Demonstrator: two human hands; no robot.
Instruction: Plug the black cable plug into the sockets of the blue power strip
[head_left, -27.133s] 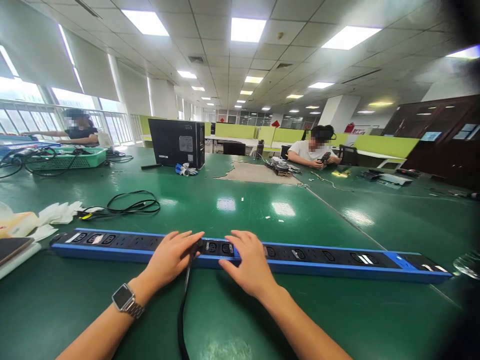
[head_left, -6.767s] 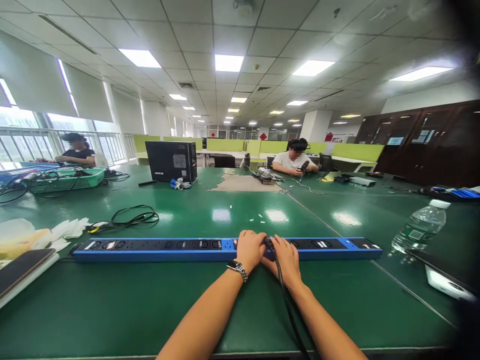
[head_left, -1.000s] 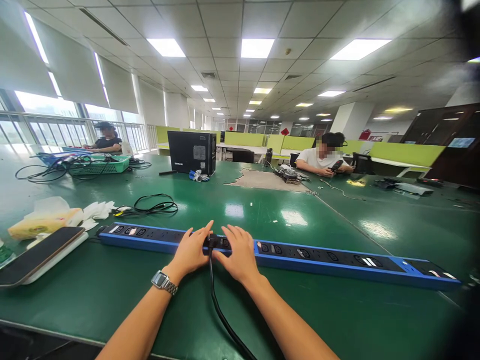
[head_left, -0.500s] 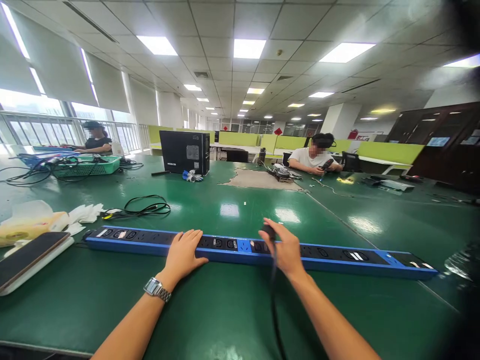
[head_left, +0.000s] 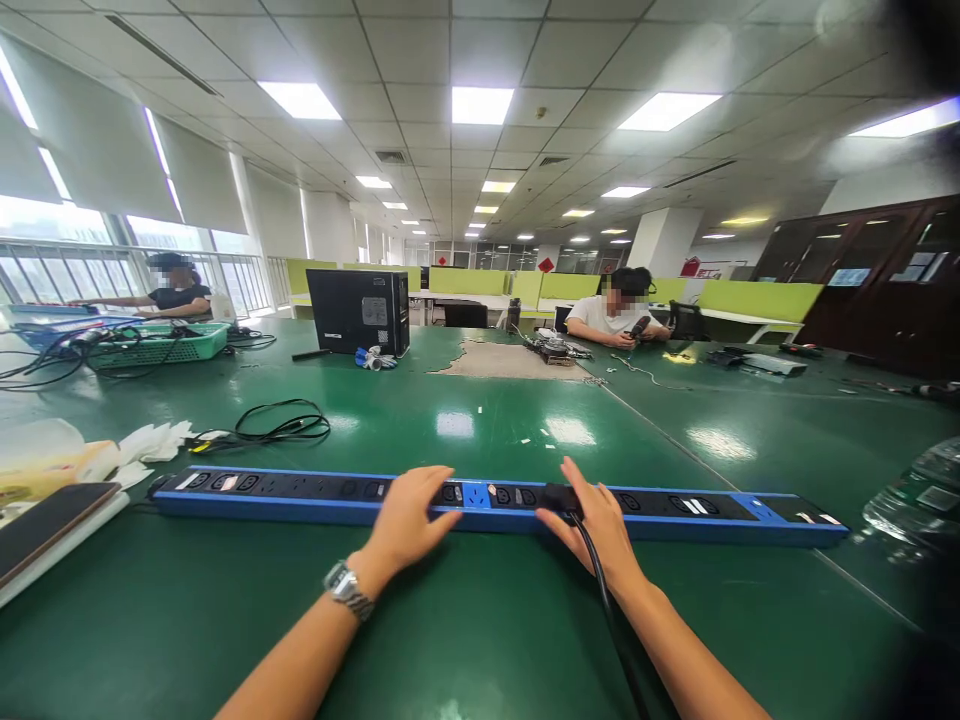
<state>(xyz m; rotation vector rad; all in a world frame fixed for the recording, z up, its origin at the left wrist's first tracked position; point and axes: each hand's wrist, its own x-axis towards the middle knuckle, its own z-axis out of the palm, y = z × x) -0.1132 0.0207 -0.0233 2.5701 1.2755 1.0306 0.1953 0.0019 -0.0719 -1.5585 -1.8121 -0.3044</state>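
Observation:
A long blue and black power strip [head_left: 337,489] lies across the green table in front of me, with rows of sockets facing up. My left hand [head_left: 414,515] spans it left of the middle, fingers over the far edge and thumb at the near edge. Right of the middle, my right hand [head_left: 596,525] has thumb and fingers around a black power plug [head_left: 559,497], which sits against the strip's top face. Its black cord [head_left: 611,610] runs down toward me under the wrist. Whether the plug is fully seated in a socket I cannot tell.
A phone-like dark slab [head_left: 56,530] and tissues [head_left: 154,440] lie at left, near a coiled black cable [head_left: 281,425]. Farther back stand a green basket [head_left: 176,345] and a black computer case [head_left: 356,312]. A plastic bottle [head_left: 922,495] lies right. Two people sit across the table.
My right hand has lowered the plug onto the strip and shifted right. My left hand has slid right along the strip. The view has turned slightly right.

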